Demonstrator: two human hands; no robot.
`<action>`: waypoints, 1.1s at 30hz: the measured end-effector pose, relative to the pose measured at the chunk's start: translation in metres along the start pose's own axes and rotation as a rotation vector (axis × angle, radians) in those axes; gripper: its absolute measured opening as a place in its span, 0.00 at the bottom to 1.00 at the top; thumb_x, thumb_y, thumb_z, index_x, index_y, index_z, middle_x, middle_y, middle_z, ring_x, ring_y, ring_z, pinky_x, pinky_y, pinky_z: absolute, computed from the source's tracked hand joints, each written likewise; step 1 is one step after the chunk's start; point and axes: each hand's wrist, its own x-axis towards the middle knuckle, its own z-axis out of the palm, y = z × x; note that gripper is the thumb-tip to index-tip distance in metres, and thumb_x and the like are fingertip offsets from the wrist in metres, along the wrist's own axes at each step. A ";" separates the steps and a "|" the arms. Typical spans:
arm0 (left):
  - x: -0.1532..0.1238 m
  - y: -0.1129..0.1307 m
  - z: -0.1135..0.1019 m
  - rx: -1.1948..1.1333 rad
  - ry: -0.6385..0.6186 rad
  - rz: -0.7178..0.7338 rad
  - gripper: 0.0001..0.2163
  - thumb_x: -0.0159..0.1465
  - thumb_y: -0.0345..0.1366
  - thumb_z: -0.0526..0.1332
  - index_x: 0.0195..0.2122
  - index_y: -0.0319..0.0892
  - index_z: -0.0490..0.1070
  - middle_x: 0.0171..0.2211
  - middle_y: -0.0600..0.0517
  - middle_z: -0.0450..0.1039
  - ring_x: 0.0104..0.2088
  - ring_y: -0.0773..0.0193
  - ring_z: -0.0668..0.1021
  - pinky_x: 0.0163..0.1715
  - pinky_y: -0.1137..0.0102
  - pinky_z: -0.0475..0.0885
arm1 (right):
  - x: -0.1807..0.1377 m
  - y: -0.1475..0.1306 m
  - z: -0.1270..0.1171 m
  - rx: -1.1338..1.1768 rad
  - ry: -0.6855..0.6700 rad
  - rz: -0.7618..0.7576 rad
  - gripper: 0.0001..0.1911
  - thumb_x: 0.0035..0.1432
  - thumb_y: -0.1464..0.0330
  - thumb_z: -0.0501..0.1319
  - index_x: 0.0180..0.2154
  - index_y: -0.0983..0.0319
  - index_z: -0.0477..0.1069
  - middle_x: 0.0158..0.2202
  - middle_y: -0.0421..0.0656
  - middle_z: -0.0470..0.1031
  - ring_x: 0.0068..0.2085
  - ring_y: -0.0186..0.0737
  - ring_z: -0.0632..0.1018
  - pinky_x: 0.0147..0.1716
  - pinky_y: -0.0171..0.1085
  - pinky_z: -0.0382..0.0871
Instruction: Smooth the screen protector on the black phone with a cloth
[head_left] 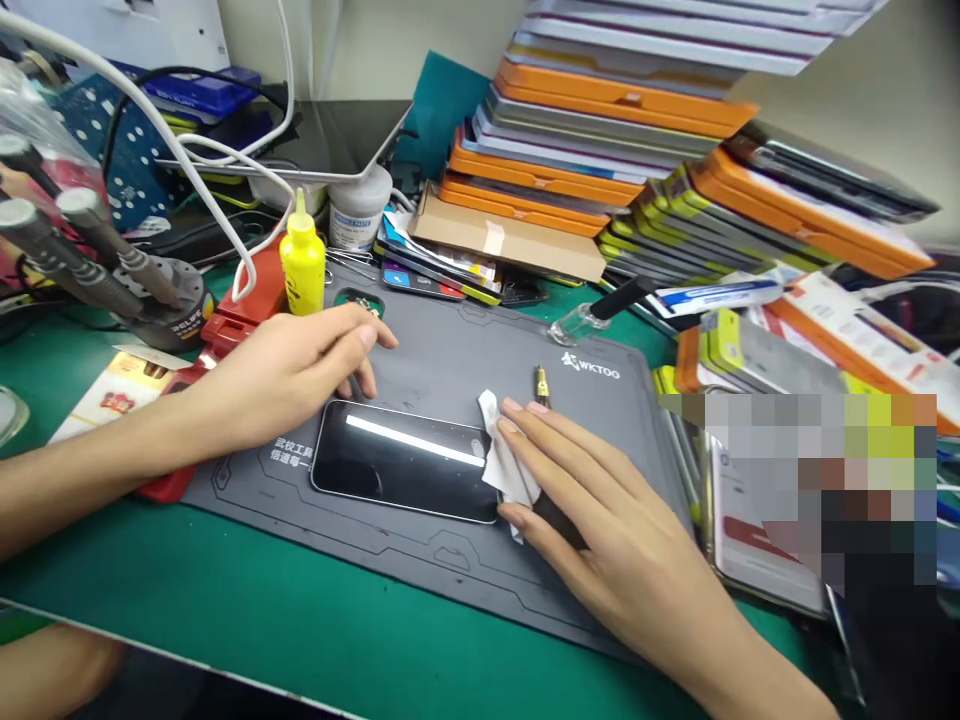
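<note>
A smartphone with a glossy black screen lies face up on a grey work mat; a bright strip of light reflects across its glass. My right hand is at the phone's right end, its fingers pressed on a crumpled white tissue that covers that edge. Part of the tissue is hidden under the fingers. Just above the phone's upper left corner hovers my left hand, holding nothing, with its fingers loosely bent and apart. Behind my right fingertips, a small brass-tipped tool lies on the mat.
A yellow squeeze bottle, a white paste jar and a red tool stand beyond my left hand. A glass bottle with a black cap is at the mat's back right. Stacked orange boxes line the back; more phones lie right.
</note>
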 end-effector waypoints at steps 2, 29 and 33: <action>0.001 -0.002 0.001 0.036 -0.038 -0.008 0.14 0.77 0.38 0.53 0.54 0.45 0.78 0.39 0.54 0.87 0.37 0.66 0.84 0.40 0.71 0.75 | -0.001 0.000 0.001 -0.006 -0.014 -0.023 0.35 0.77 0.65 0.60 0.78 0.63 0.52 0.74 0.53 0.67 0.75 0.56 0.67 0.68 0.57 0.72; -0.007 -0.010 0.000 0.336 -0.468 0.484 0.35 0.62 0.56 0.75 0.67 0.49 0.71 0.68 0.44 0.68 0.65 0.43 0.70 0.66 0.53 0.65 | 0.031 0.001 0.000 -0.143 0.093 -0.415 0.23 0.69 0.68 0.69 0.60 0.75 0.74 0.59 0.63 0.82 0.57 0.57 0.85 0.50 0.50 0.84; -0.008 -0.007 0.000 0.361 -0.449 0.455 0.31 0.68 0.50 0.72 0.68 0.48 0.67 0.65 0.44 0.71 0.64 0.48 0.72 0.65 0.56 0.66 | 0.025 0.002 -0.004 -0.039 0.055 -0.318 0.27 0.71 0.66 0.68 0.66 0.72 0.70 0.62 0.59 0.80 0.60 0.56 0.83 0.54 0.50 0.82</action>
